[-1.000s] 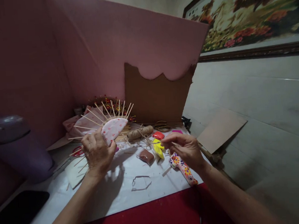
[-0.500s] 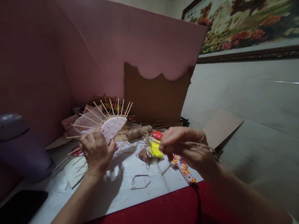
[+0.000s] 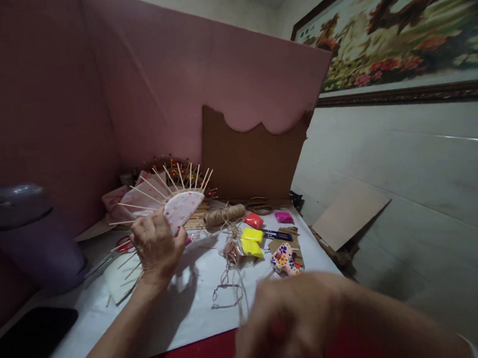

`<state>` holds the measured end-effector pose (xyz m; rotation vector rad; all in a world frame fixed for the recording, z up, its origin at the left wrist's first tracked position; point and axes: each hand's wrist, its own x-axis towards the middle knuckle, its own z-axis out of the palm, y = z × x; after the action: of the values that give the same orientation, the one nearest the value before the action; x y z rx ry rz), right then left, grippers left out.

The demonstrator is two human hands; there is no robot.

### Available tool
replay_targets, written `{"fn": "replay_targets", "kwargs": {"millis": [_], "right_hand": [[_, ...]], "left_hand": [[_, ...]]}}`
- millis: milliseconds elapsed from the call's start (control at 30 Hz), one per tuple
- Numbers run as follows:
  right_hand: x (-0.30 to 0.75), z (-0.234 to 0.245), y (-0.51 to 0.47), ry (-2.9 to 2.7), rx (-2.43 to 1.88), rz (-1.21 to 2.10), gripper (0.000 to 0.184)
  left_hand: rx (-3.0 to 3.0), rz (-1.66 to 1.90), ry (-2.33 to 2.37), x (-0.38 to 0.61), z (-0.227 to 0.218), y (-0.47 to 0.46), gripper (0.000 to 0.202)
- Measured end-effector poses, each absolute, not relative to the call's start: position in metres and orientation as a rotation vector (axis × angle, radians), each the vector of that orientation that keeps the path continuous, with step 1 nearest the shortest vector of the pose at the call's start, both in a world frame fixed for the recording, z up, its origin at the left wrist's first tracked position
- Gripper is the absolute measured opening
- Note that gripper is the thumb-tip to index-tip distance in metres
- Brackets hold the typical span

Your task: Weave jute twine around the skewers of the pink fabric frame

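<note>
In my left hand (image 3: 157, 243) is a round piece covered in white cloth with pink dots (image 3: 182, 208). My fingers and thumb close on its lower left side. Thin wooden sticks (image 3: 179, 175) fan out from its edge. Close to me at the bottom, my right hand (image 3: 291, 318) is blurred by motion with its fingers curled down. Strands of twine (image 3: 238, 289) run from the table toward these fingers; the fingertips themselves are unclear. A twine roll (image 3: 224, 215) lies behind, with loose strands trailing forward from it.
Yellow (image 3: 252, 243), red (image 3: 253, 220) and magenta (image 3: 284, 217) packets lie on the white sheet near a blue cutter (image 3: 278, 235) and a floral-patterned glue gun (image 3: 285, 259). A purple bottle (image 3: 31, 239) and dark phone (image 3: 32, 341) sit left. Cardboard (image 3: 254, 158) stands behind.
My right hand has come down and toward me from beside the packets, uncovering the cutter and magenta packet. Twine strands now stretch forward across the sheet. The left hand keeps its hold.
</note>
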<state>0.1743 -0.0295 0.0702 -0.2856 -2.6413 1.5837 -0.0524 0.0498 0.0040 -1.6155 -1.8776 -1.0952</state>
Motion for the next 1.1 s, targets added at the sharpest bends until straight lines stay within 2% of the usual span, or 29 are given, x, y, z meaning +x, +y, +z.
{"fn": "replay_targets", "kwargs": {"millis": [33, 100, 167, 267, 400, 500, 667, 800, 1100], "right_hand": [[0.176, 0.072, -0.01, -2.6, -0.608, 1.536, 0.021], [0.18, 0.074, 0.036, -2.282, -1.392, 0.965, 0.014], [0.181, 0.069, 0.081, -2.09, -1.605, 0.692, 0.017], [0.17, 0.052, 0.13, -1.925, -1.777, 0.494, 0.027], [0.141, 0.029, 0.155, -1.852, -1.912, 0.381, 0.036], [0.132, 0.024, 0.166, -1.877, -1.939, 0.389, 0.029], [0.152, 0.035, 0.185, -2.027, -1.848, 0.411, 0.033], [0.173, 0.041, 0.187, -2.173, -1.827, 0.303, 0.031], [0.171, 0.017, 0.177, -2.572, -1.609, 0.144, 0.032]], "left_hand": [[-1.615, -1.093, -1.88, -0.052, 0.004, 0.05, 0.054], [-1.608, -1.09, -1.888, -0.052, 0.003, 0.05, 0.055], [-1.61, -1.086, -1.887, -0.051, 0.003, 0.05, 0.054], [-1.61, -1.067, -1.874, -0.051, 0.001, 0.051, 0.053], [-1.614, -1.055, -1.864, -0.051, 0.0, 0.051, 0.053], [-1.624, -1.071, -1.861, -0.052, -0.001, 0.051, 0.054], [-1.65, -1.07, -1.868, -0.052, -0.001, 0.051, 0.054], [-1.646, -1.057, -1.891, -0.049, -0.003, 0.051, 0.053], [-1.657, -1.054, -1.891, -0.049, -0.003, 0.05, 0.053]]}}
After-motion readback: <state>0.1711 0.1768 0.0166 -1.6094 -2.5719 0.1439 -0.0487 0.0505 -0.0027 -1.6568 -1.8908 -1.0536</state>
